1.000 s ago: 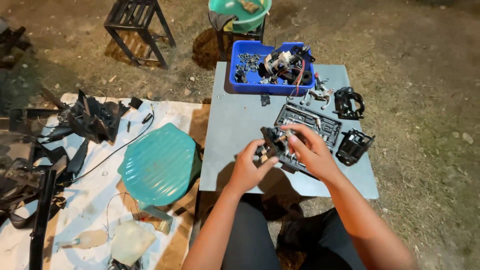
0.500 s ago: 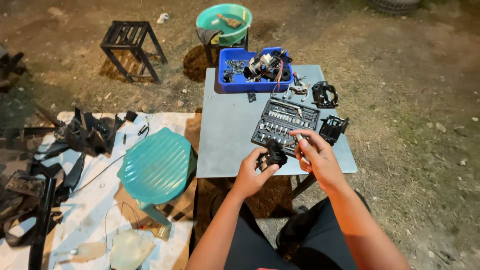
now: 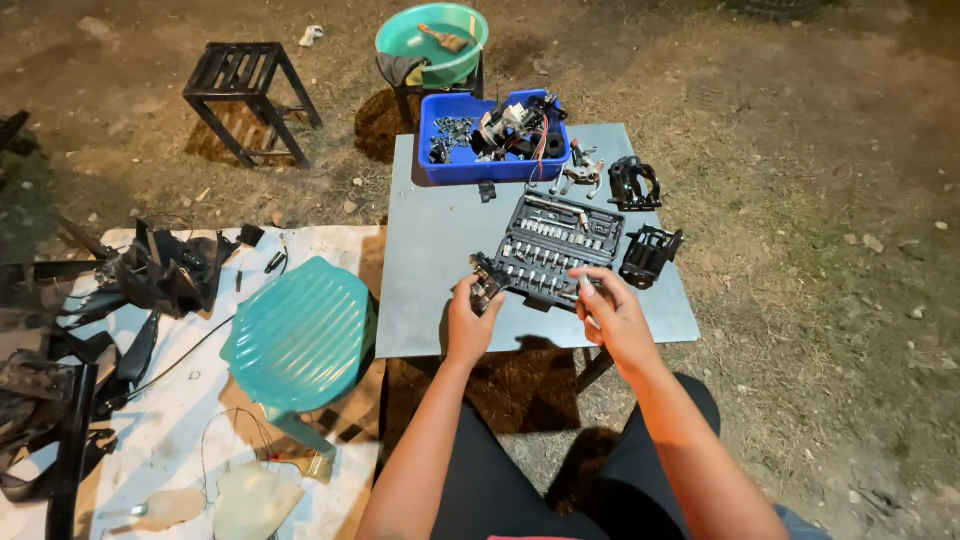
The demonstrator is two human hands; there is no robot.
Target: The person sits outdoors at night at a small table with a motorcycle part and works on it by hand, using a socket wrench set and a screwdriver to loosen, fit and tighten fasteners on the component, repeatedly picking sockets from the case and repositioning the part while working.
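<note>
While left hand (image 3: 470, 318) fingers grip small black part (image 3: 487, 284) | right hand (image 3: 612, 312) fingers pinch socket (image 3: 586, 287)

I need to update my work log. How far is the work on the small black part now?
Done: several parts already lie in the blue bin. In hand: the left hand grips the small black part, while the right hand rests at the open socket set. Left: two black housings wait untouched.

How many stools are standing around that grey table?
2: a teal plastic stool left of the table on the white sheet, and a black slatted metal stool further back left. Others may be out of view.
</note>
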